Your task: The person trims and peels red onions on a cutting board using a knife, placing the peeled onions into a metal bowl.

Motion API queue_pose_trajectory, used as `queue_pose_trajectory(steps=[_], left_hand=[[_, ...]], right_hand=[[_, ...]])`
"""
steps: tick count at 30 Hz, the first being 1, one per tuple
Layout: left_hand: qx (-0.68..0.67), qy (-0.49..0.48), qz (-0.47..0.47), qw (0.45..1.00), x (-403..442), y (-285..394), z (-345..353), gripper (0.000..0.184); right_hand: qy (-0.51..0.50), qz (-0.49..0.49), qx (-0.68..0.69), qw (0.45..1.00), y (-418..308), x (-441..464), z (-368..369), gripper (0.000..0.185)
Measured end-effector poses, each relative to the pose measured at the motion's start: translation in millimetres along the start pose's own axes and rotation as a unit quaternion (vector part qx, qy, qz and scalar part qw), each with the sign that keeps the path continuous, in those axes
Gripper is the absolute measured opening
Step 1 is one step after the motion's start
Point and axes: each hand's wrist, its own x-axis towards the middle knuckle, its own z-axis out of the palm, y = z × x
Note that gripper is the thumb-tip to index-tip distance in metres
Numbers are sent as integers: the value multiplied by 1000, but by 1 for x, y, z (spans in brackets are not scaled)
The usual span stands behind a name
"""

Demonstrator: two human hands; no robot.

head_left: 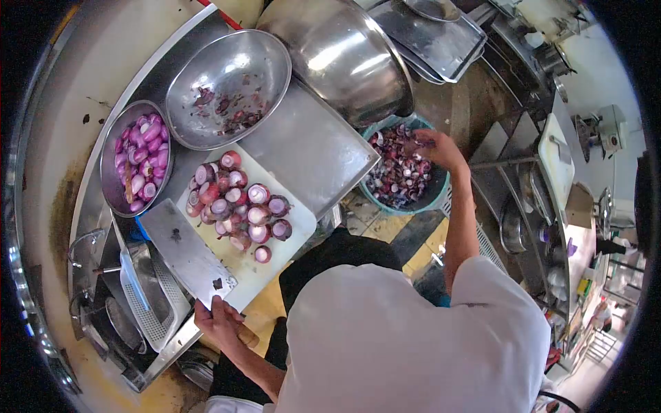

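My left hand (pixel 219 322) is closed around the wooden handle of a wide cleaver (pixel 186 244). Dark bits of skin stick to its blade, which lies over the left edge of a white cutting board (pixel 292 219). Several red onions (pixel 237 199) with cut ends are heaped on the board. Off to the right, my right hand (pixel 441 150) is over a green bin (pixel 441 196) of onion trimmings (pixel 403 175), fingers loosely spread; I see nothing held in them. Beyond the board, an oval steel bowl (pixel 124 199) holds peeled purple onions (pixel 143 155).
A larger steel bowl (pixel 200 69) contains scraps of onion skin. Behind the steel table (pixel 310 144) stands a big steel basin (pixel 337 55). A white perforated basket (pixel 162 313) sits at the lower left. Shelves with pans (pixel 513 227) line the right side.
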Motion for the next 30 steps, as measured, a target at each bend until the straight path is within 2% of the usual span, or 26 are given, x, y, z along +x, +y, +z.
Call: queue_pose_trajectory(steps=[1,3,4,5,7,9,11,13,15,16,18,20,23,25,30], left_hand=[[18,-2,16,1000,0,6,3,10],[26,-19,11,999,-2,16,12,12],[29,-43,4,999,-3,22,19,13],[32,-70,-2,997,-4,26,28,15],[46,-176,-17,983,0,28,56,16],[42,-247,-82,965,4,23,100,15],[-40,-259,-175,949,11,-18,147,14],[-115,-290,-211,927,16,-61,193,14],[-175,-301,-173,921,20,-90,231,14],[-180,-293,-170,923,23,-96,245,14],[-175,-314,-134,923,30,-103,268,13],[-203,-295,-135,924,37,-112,286,12],[-233,-280,-146,920,47,-123,300,11],[-246,-275,-155,917,47,-123,303,11],[-210,-272,-162,925,42,-103,294,10]], right_hand=[[69,62,-170,981,10,-14,6,54],[185,19,-70,980,32,-28,11,55],[181,110,56,976,10,-33,9,56],[178,105,62,976,3,-33,15,56],[239,58,73,967,-8,-31,19,57],[231,62,110,965,-27,-29,23,54],[235,58,146,959,-47,-26,27,52],[243,10,110,964,-50,-22,35,51],[218,-1,191,957,-60,-22,41,49],[212,-33,143,966,-64,-23,40,47],[193,-37,145,970,-68,-27,43,46],[176,-37,178,968,-84,-34,48,45],[144,-51,138,978,-89,-39,58,44],[119,-51,168,977,-92,-41,65,43],[118,-33,167,978,-114,-40,72,40]])
